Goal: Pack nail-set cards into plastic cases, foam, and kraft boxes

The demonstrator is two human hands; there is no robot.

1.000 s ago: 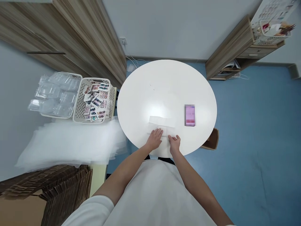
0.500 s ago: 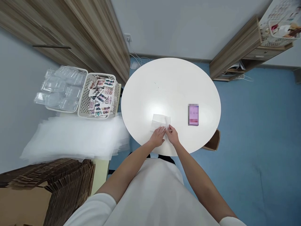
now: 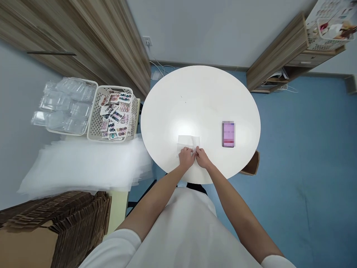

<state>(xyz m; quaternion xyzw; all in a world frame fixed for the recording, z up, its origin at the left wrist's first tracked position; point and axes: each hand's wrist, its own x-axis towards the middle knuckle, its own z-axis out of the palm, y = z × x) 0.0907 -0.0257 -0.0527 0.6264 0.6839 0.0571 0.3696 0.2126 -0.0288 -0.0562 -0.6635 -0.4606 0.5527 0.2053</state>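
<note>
A small whitish, translucent folded sheet (image 3: 185, 140) lies near the front edge of the white oval table (image 3: 206, 89). My left hand (image 3: 187, 158) rests on its near side, fingers curled against it. Close beside it, my right hand (image 3: 203, 158) pinches the sheet's near right part between thumb and finger. The two hands almost touch. Whether anything is wrapped inside the sheet cannot be made out. To the right on the table lies a phone (image 3: 228, 134) with a blurred pinkish screen.
Left of the table, a perforated basket (image 3: 95, 123) holds carded, coloured beads or hair ties. Beside it is a basket of clear plastic boxes (image 3: 67, 104). Nearer are stacked translucent sheets (image 3: 83, 163) and flattened cardboard (image 3: 80, 227). A brown bin (image 3: 252, 163) stands under the table's right edge.
My hands have come closer together, and the left fingers have curled in more on the sheet. The whole view has shifted slightly.
</note>
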